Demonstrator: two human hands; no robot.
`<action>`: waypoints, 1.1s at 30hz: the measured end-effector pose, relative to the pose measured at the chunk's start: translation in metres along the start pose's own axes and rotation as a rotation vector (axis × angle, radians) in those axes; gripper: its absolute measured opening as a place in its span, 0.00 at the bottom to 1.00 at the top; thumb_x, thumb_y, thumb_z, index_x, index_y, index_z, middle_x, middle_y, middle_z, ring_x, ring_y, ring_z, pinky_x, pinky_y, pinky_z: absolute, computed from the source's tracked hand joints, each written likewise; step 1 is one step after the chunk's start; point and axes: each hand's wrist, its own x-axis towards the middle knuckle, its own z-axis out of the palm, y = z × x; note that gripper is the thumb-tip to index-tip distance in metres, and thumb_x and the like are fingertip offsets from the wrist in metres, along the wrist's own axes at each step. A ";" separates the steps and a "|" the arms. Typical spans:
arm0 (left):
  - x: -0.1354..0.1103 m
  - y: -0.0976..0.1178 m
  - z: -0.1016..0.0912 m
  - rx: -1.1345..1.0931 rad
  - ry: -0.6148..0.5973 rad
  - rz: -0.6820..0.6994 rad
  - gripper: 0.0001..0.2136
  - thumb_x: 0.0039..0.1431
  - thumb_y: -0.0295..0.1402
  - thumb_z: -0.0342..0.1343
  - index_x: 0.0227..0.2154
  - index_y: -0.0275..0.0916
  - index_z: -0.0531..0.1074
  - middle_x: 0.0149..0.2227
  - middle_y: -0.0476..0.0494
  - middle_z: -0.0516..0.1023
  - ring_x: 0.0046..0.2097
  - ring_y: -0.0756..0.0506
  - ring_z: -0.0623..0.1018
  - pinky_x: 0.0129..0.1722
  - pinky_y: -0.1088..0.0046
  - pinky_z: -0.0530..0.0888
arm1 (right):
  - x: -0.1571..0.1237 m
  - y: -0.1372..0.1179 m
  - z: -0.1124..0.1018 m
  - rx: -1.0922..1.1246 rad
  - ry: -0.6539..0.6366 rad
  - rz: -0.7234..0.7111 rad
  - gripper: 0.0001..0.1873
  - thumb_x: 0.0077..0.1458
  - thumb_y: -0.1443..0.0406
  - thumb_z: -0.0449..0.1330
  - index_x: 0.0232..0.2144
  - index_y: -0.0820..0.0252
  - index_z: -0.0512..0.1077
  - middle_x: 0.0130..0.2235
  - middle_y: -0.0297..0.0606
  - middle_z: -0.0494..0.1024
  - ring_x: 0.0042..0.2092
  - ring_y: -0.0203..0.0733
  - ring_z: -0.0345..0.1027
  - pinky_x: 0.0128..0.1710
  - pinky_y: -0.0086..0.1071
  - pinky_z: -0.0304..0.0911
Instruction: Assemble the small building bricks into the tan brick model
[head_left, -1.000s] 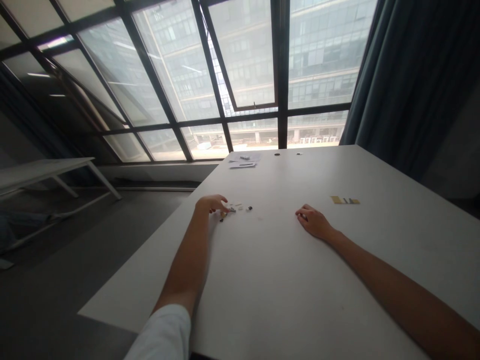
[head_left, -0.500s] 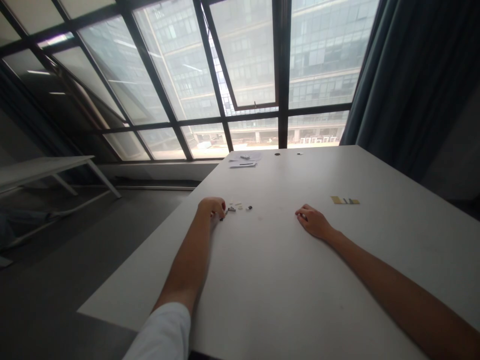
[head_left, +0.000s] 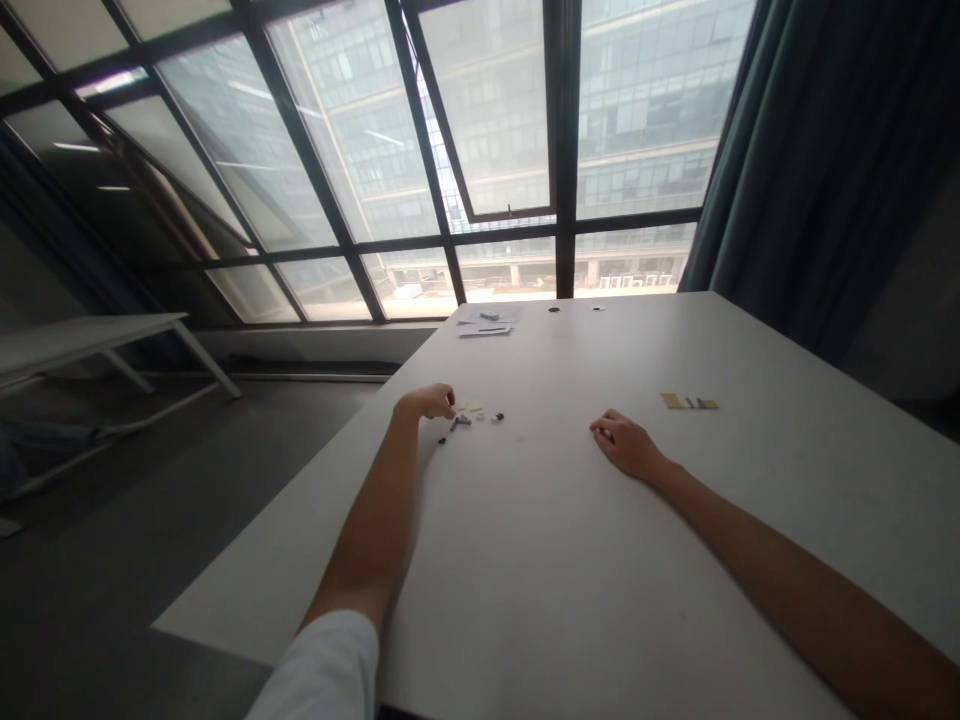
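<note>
My left hand (head_left: 429, 402) is over the left side of the white table (head_left: 540, 560), fingers curled down and closed beside a scatter of small parts. Whatever its fingertips hold, if anything, is too small to make out. Close to them lie small dark grey pieces (head_left: 463, 421) and a pale piece (head_left: 480, 417). One dark bit (head_left: 442, 441) lies apart, nearer to me, and a black-and-white piece (head_left: 499, 416) is to the right. My right hand (head_left: 624, 442) rests on the tabletop with its fingers curled and closed; what they may hold is hidden.
A flat yellow piece with grey strips (head_left: 688, 402) lies beyond my right hand. White papers (head_left: 486, 322) with small items on them sit at the far left corner. A dark round object (head_left: 554, 309) is near the far edge. Windows and a curtain (head_left: 810, 170) stand behind.
My left hand has lifted slightly and moved away from me, uncovering the small dark bit on the table. The right hand stays where it was.
</note>
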 end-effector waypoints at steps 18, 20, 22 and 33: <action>-0.019 0.168 0.132 -0.171 0.508 0.775 0.29 0.50 0.29 0.60 0.57 0.43 0.65 0.42 0.45 0.78 0.39 0.45 0.78 0.40 0.70 0.76 | 0.001 -0.001 0.001 0.142 0.045 -0.117 0.15 0.61 0.69 0.59 0.50 0.56 0.75 0.45 0.38 0.75 0.38 0.38 0.70 0.43 0.32 0.65; -0.021 0.173 0.140 -0.190 0.559 0.804 0.30 0.51 0.28 0.59 0.59 0.44 0.62 0.44 0.45 0.78 0.41 0.45 0.78 0.43 0.69 0.76 | 0.001 -0.001 0.001 0.195 0.055 -0.180 0.18 0.60 0.68 0.60 0.53 0.55 0.73 0.45 0.38 0.75 0.38 0.39 0.70 0.44 0.34 0.66; -0.024 0.176 0.143 -0.184 0.589 0.842 0.31 0.51 0.26 0.59 0.60 0.45 0.62 0.45 0.45 0.78 0.43 0.45 0.77 0.46 0.68 0.76 | 0.001 -0.001 0.002 0.214 0.066 -0.230 0.21 0.59 0.69 0.62 0.55 0.54 0.71 0.46 0.39 0.75 0.39 0.40 0.70 0.45 0.35 0.67; -0.025 0.178 0.146 -0.244 0.573 0.937 0.46 0.52 0.27 0.64 0.70 0.48 0.45 0.46 0.47 0.77 0.45 0.44 0.74 0.50 0.64 0.75 | 0.003 -0.004 -0.004 0.162 0.084 -0.312 0.13 0.62 0.62 0.65 0.49 0.54 0.74 0.43 0.39 0.76 0.40 0.42 0.70 0.44 0.36 0.66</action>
